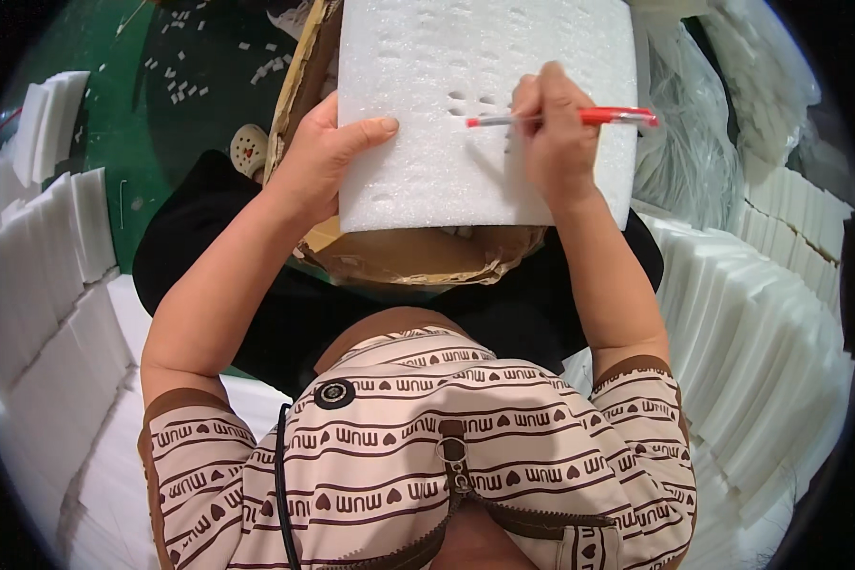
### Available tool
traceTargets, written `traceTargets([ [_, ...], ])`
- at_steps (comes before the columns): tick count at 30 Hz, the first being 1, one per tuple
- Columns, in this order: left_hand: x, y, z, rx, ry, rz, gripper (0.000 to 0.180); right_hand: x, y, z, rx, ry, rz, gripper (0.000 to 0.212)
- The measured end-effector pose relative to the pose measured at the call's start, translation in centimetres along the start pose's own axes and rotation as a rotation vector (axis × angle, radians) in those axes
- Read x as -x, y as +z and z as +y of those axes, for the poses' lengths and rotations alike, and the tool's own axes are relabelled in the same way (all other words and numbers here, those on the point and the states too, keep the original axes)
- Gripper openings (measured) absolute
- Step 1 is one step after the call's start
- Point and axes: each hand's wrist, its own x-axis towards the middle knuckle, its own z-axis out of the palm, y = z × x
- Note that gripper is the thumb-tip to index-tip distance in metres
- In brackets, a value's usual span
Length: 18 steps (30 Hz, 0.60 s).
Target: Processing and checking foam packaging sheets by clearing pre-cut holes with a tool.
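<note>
In the head view, a cardboard box (404,263) with ragged edges sits between the legs; a few small white bits (464,231) show inside, the rest being hidden. The left grip (325,152) is closed on the left edge of a foam sheet (423,176) — thumb flat on top, other fingers mostly out of sight. The right grip (556,133) is closed around a red pen (619,116), its tip pointing left above the sheet. The sheet lies over the box — white, grainy, marked with rows of small slots, several open and dark near the pen.
</note>
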Motion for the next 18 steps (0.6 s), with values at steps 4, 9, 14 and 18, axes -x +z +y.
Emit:
traceTargets([
  [4,0.0,0.3,-0.1,-0.026,0.01,0.009,0.04,0.4,1.2,-0.3,0.026,-0.073,-0.088,0.025],
  [9,0.2,0.2,0.0,0.02,-0.014,0.025,0.04,0.2,1.0,-1.8,0.19,-0.026,-0.085,0.025],
  [14,0.3,0.2,0.1,0.022,-0.005,-0.005,0.042,0.5,0.2,-3.0,0.303,0.204,0.055,0.03],
  [18,0.1,0.3,-0.1,-0.102,0.05,0.002,0.046,0.4,1.1,-1.5,0.937,-0.277,-0.234,0.033],
])
